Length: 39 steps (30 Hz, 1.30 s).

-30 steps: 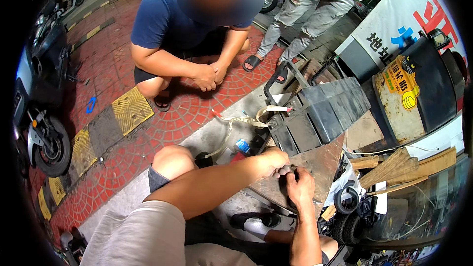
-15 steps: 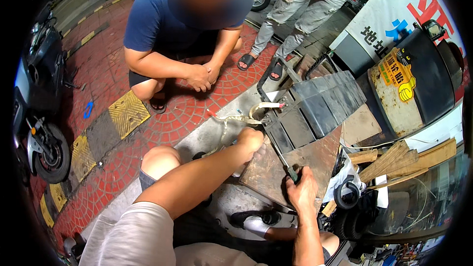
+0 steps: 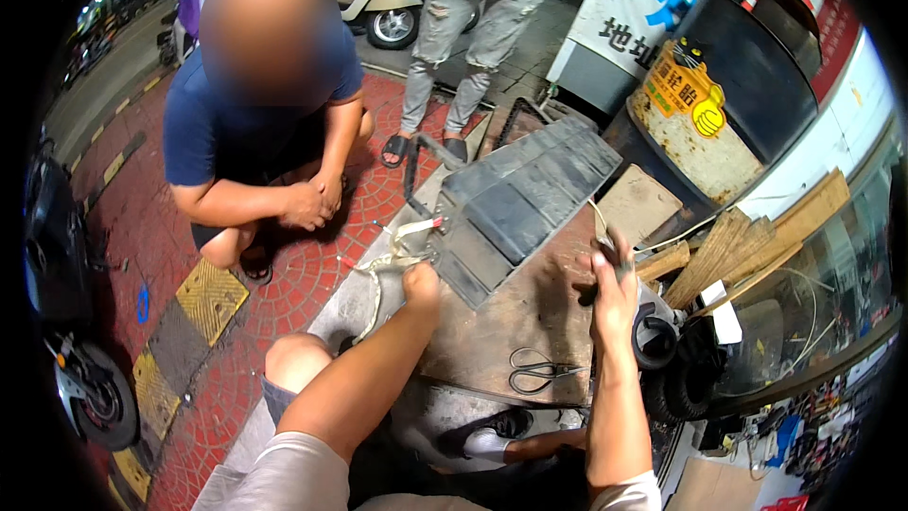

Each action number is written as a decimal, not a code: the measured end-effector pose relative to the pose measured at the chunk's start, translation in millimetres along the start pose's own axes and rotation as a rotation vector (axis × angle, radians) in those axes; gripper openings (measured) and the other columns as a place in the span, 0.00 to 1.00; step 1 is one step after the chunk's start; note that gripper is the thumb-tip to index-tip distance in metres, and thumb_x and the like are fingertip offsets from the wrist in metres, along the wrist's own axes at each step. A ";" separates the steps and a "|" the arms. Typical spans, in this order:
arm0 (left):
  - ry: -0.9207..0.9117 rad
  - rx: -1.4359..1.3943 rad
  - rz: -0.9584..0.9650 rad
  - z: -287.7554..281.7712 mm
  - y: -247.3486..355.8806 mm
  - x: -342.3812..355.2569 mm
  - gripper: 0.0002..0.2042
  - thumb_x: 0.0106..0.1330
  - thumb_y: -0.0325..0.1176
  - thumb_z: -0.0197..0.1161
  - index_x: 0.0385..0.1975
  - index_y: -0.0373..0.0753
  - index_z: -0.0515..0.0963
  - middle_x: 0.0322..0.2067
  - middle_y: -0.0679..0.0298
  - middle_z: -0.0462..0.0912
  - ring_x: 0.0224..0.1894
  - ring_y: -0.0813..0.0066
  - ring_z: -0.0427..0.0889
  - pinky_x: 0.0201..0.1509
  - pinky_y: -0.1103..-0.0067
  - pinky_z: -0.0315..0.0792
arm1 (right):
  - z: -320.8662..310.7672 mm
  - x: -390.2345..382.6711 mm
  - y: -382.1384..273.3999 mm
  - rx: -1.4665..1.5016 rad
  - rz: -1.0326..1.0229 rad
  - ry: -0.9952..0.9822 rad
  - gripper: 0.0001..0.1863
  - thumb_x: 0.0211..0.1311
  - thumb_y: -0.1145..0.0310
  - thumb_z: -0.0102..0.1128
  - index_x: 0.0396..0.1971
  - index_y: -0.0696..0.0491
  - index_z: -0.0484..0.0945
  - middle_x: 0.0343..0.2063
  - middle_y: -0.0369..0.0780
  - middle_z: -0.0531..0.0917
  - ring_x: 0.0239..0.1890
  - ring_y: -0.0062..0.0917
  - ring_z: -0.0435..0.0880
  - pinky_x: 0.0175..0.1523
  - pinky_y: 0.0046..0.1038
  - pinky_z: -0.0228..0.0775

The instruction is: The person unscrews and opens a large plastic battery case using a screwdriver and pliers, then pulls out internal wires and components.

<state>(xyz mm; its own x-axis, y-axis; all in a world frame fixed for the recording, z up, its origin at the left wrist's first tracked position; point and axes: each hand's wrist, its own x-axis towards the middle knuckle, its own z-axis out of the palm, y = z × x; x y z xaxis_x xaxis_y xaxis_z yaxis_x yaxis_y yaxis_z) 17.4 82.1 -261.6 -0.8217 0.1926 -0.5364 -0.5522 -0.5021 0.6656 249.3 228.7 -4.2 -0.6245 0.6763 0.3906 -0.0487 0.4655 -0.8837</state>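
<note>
A grey-black battery case [image 3: 530, 189] with a ribbed top lies slantwise on a worn wooden board [image 3: 492, 341]. My left hand [image 3: 423, 286] is closed in a fist at its near left end, beside the pale wrapped cables [image 3: 407, 237]; what its fingers grip is hidden. Raised off the board to the right of the case, my right hand [image 3: 615, 284] is closed on a screwdriver [image 3: 620, 260], whose dark handle shows between the fingers. A pair of black-handled scissors [image 3: 534, 371] rests near the board's front edge.
Across from me a person in a blue shirt [image 3: 255, 132] squats with clasped hands; another in torn grey jeans [image 3: 473, 19] stands behind. A rusty dark drum [image 3: 709, 123], wood offcuts [image 3: 719, 255] and black tyre pieces [image 3: 657, 336] crowd the right. A scooter [image 3: 85, 322] is at left.
My right hand has lifted the screwdriver away from the case's near end, up and to the right. The scissors now show on the board. The whole view has shifted; my left hand stays by the cables.
</note>
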 end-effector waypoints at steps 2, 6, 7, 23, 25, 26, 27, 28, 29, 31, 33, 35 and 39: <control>-0.013 0.021 -0.031 25.0 15.7 -43.4 0.14 0.77 0.33 0.51 0.46 0.39 0.85 0.39 0.65 0.86 0.39 0.73 0.85 0.45 0.72 0.79 | -7.1 35.4 4.4 0.094 0.169 0.021 0.35 0.80 0.59 0.59 0.82 0.48 0.63 0.65 0.45 0.78 0.53 0.29 0.84 0.48 0.35 0.81; 0.023 0.015 -0.062 43.4 62.3 -103.3 0.12 0.79 0.33 0.49 0.36 0.45 0.81 0.29 0.72 0.78 0.29 0.77 0.76 0.34 0.78 0.72 | -1.8 86.6 -0.2 0.303 0.397 0.057 0.37 0.82 0.53 0.59 0.84 0.44 0.58 0.62 0.40 0.78 0.48 0.26 0.81 0.37 0.30 0.81; 0.049 0.009 -0.095 41.7 63.0 -98.3 0.12 0.79 0.33 0.50 0.35 0.46 0.80 0.27 0.73 0.77 0.28 0.77 0.75 0.33 0.78 0.70 | 1.1 97.3 6.7 0.349 0.380 0.053 0.38 0.83 0.53 0.58 0.84 0.44 0.57 0.60 0.40 0.79 0.47 0.26 0.81 0.36 0.29 0.80; -0.257 -0.299 -0.175 59.3 81.6 -31.2 0.30 0.82 0.55 0.43 0.68 0.40 0.78 0.65 0.55 0.84 0.65 0.47 0.82 0.72 0.44 0.73 | -0.3 218.9 103.1 0.264 0.177 0.217 0.24 0.77 0.63 0.64 0.64 0.61 0.76 0.54 0.44 0.85 0.54 0.28 0.82 0.62 0.28 0.72; -0.194 -0.292 -0.074 59.0 80.6 -23.1 0.28 0.83 0.52 0.43 0.67 0.39 0.78 0.63 0.55 0.85 0.64 0.48 0.83 0.70 0.49 0.76 | 7.4 222.3 100.7 0.289 0.148 0.267 0.21 0.76 0.66 0.64 0.63 0.59 0.77 0.51 0.42 0.86 0.54 0.26 0.82 0.61 0.27 0.72; -0.164 -0.302 -0.035 67.0 85.0 -27.9 0.27 0.83 0.51 0.43 0.67 0.39 0.78 0.63 0.54 0.84 0.63 0.48 0.84 0.69 0.50 0.77 | 12.9 222.9 103.6 0.436 0.165 0.285 0.20 0.76 0.69 0.62 0.63 0.58 0.77 0.51 0.42 0.86 0.54 0.26 0.82 0.60 0.27 0.72; -0.136 -0.321 0.006 77.8 91.5 -33.6 0.27 0.83 0.50 0.43 0.66 0.39 0.78 0.63 0.54 0.84 0.62 0.49 0.84 0.69 0.52 0.77 | 11.8 218.2 95.8 0.560 0.169 0.233 0.20 0.76 0.71 0.60 0.65 0.58 0.77 0.53 0.42 0.85 0.55 0.28 0.83 0.62 0.28 0.74; -0.190 -0.340 0.021 85.7 101.0 -37.4 0.27 0.83 0.50 0.43 0.67 0.37 0.77 0.62 0.54 0.84 0.62 0.51 0.84 0.70 0.56 0.77 | 10.5 220.6 115.2 0.661 0.157 0.242 0.21 0.76 0.71 0.59 0.65 0.58 0.77 0.55 0.43 0.85 0.56 0.29 0.83 0.63 0.30 0.75; -0.201 -0.347 0.074 88.1 104.8 -29.7 0.26 0.83 0.51 0.45 0.65 0.39 0.77 0.62 0.56 0.84 0.60 0.53 0.84 0.68 0.57 0.79 | 11.3 224.9 130.9 0.766 0.140 0.236 0.21 0.77 0.72 0.59 0.66 0.58 0.76 0.57 0.43 0.84 0.57 0.30 0.83 0.64 0.33 0.76; -0.196 -0.358 0.207 75.8 115.6 -11.4 0.24 0.82 0.54 0.49 0.61 0.43 0.78 0.61 0.61 0.83 0.58 0.58 0.84 0.63 0.61 0.82 | 25.6 218.6 130.4 0.889 0.256 0.290 0.22 0.78 0.72 0.57 0.68 0.58 0.75 0.59 0.44 0.84 0.59 0.31 0.83 0.66 0.36 0.77; -0.164 -0.304 0.223 69.7 115.7 -9.3 0.27 0.75 0.60 0.62 0.65 0.50 0.74 0.63 0.64 0.78 0.60 0.61 0.80 0.60 0.64 0.80 | 40.7 215.9 151.4 0.747 0.339 0.455 0.21 0.78 0.73 0.55 0.68 0.57 0.76 0.59 0.44 0.84 0.59 0.31 0.83 0.66 0.37 0.76; -0.145 -0.314 0.348 86.2 89.8 -31.5 0.31 0.72 0.63 0.65 0.66 0.50 0.73 0.61 0.63 0.77 0.58 0.57 0.79 0.57 0.61 0.80 | 44.2 206.7 188.2 0.578 0.414 0.594 0.20 0.78 0.74 0.55 0.65 0.57 0.78 0.58 0.44 0.84 0.60 0.31 0.83 0.66 0.36 0.76; -0.080 -0.383 0.079 130.4 69.5 -95.5 0.33 0.77 0.63 0.58 0.67 0.40 0.76 0.62 0.58 0.80 0.63 0.58 0.78 0.68 0.58 0.75 | 8.3 196.8 250.5 0.407 0.298 0.578 0.07 0.73 0.73 0.65 0.45 0.56 0.87 0.39 0.37 0.89 0.44 0.26 0.84 0.54 0.31 0.75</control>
<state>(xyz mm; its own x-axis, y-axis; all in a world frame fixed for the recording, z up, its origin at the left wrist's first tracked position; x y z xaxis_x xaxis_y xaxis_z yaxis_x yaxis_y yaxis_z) 39.1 138.7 -96.5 -0.8761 0.1981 -0.4396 -0.4067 -0.7933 0.4531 107.8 473.7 -150.9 -0.1550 0.9834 0.0948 -0.2950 0.0455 -0.9544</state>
